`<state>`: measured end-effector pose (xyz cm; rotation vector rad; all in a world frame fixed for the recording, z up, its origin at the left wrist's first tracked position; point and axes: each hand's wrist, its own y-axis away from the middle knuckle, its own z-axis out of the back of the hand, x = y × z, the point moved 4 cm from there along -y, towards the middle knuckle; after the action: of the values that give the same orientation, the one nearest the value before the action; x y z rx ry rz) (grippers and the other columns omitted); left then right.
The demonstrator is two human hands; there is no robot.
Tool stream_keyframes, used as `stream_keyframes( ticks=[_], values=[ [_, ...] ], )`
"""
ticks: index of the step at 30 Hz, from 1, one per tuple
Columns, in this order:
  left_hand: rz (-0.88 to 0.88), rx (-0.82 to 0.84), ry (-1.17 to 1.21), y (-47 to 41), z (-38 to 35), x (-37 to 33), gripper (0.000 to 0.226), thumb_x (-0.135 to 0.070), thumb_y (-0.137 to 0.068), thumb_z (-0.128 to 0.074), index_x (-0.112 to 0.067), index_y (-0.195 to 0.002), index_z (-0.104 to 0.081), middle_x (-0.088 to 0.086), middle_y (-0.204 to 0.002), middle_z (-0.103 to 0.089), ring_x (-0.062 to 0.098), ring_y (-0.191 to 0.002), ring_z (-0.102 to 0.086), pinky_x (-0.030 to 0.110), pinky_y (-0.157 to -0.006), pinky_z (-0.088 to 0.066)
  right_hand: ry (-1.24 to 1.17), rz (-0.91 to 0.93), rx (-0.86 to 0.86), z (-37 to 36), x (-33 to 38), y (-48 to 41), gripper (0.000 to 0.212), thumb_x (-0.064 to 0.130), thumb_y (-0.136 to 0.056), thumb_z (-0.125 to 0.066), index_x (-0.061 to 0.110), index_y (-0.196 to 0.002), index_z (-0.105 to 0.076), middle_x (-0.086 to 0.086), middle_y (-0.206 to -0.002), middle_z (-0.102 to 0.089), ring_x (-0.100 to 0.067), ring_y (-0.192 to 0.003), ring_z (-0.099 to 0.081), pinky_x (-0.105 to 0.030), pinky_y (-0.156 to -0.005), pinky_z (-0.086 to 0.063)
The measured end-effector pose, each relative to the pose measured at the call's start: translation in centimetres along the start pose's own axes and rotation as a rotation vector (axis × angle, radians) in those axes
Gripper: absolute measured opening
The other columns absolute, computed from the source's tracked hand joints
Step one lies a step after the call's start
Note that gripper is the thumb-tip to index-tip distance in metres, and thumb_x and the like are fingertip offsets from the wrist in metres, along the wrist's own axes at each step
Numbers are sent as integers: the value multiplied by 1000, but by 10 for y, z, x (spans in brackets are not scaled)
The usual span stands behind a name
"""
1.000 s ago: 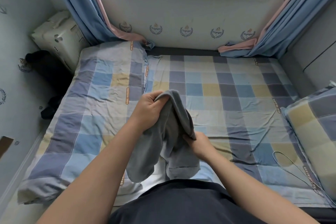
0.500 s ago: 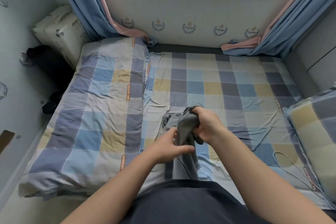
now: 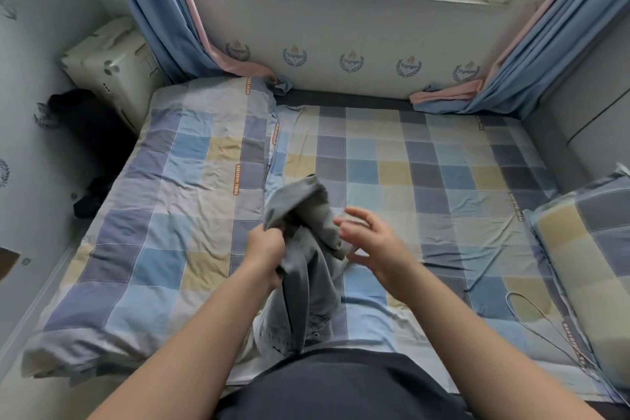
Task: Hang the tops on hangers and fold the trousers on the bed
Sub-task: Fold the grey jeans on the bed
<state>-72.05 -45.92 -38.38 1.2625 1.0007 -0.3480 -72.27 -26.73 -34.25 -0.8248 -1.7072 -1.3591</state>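
Note:
A grey garment point(image 3: 308, 269) hangs bunched over the near middle of the checked bed point(image 3: 426, 164); its lower end droops to the bed's front edge. My left hand point(image 3: 266, 254) grips the cloth in a fist on its left side. My right hand point(image 3: 370, 240) hovers just right of the garment with fingers spread, its fingertips close to a fold, holding nothing. A thin wire hanger point(image 3: 545, 327) lies on the sheet at the near right.
A folded checked quilt point(image 3: 163, 215) covers the bed's left half. A checked pillow point(image 3: 589, 269) lies at the right edge. A white box point(image 3: 112, 68) and dark items stand on the floor at the left. Blue curtains hang at both window sides.
My right hand has let go of the grey garment and opened. My left hand has taken a fist grip on the cloth and lifted its top fold upward.

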Motion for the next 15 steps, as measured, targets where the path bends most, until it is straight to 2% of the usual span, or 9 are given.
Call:
stream_keyframes(
  ticks=[2,3,5,6,7,9,12,14,15],
  values=[
    [39,24,108,7,-4,-11,15,-15,-103,-51,-7,-109,-62,11,-86,-68,21,-71,-67,27,-54,-54,190,-5,32,0,-23,5,76,44,-73,-81,34,-139,-45,6,-148,-47,-15,-130,-50,-32,-97,-45],
    [50,37,140,10,-7,-15,16,-15,-103,-53,-4,-111,-62,12,-85,-68,20,-69,-68,26,-52,-53,277,-20,37,-3,-38,6,88,46,-74,-84,35,-147,-37,11,-149,-39,-12,-135,-42,-31,-101,-41],
    [64,57,186,15,-14,-22,24,-16,-101,-55,2,-116,-62,15,-87,-71,22,-68,-72,27,-54,-55,448,-22,32,-14,-64,12,103,57,-66,-86,43,-150,-28,16,-148,-33,-10,-139,-34,-38,-113,-35],
    [77,77,214,18,-18,-25,27,-17,-100,-56,4,-117,-61,16,-91,-73,23,-69,-74,28,-54,-56,457,-6,35,-20,-80,11,102,61,-60,-87,49,-145,-32,15,-148,-39,-10,-138,-39,-42,-114,-38],
    [95,100,240,21,-22,-28,30,-18,-100,-57,4,-120,-61,18,-97,-74,23,-72,-76,29,-56,-57,421,9,43,-24,-91,9,94,59,-57,-89,51,-136,-40,13,-143,-48,-10,-133,-47,-43,-110,-43],
    [109,144,291,27,-30,-35,33,-20,-101,-56,5,-122,-60,19,-108,-73,24,-78,-76,31,-61,-60,357,25,31,-23,-105,5,71,42,-63,-89,44,-124,-52,11,-128,-62,-4,-120,-58,-37,-102,-50],
    [86,157,328,30,-33,-46,31,-20,-104,-53,5,-119,-61,21,-113,-71,26,-84,-73,37,-72,-63,455,78,-107,-7,-94,1,13,20,-90,-68,31,-97,-69,11,-99,-73,-3,-95,-65,-33,-89,-53],
    [90,157,378,30,-30,-49,31,-21,-105,-51,5,-117,-62,21,-108,-72,26,-82,-73,34,-61,-62,499,104,-194,7,-81,-1,27,12,-98,-57,27,-80,-70,5,-86,-73,-14,-88,-66,-39,-87,-52],
    [96,155,404,30,-28,-49,29,-20,-106,-50,5,-114,-62,20,-103,-72,25,-80,-73,32,-57,-60,469,112,-199,12,-71,0,28,11,-100,-54,24,-79,-69,1,-87,-73,-20,-90,-67,-41,-89,-53]
  ],
)
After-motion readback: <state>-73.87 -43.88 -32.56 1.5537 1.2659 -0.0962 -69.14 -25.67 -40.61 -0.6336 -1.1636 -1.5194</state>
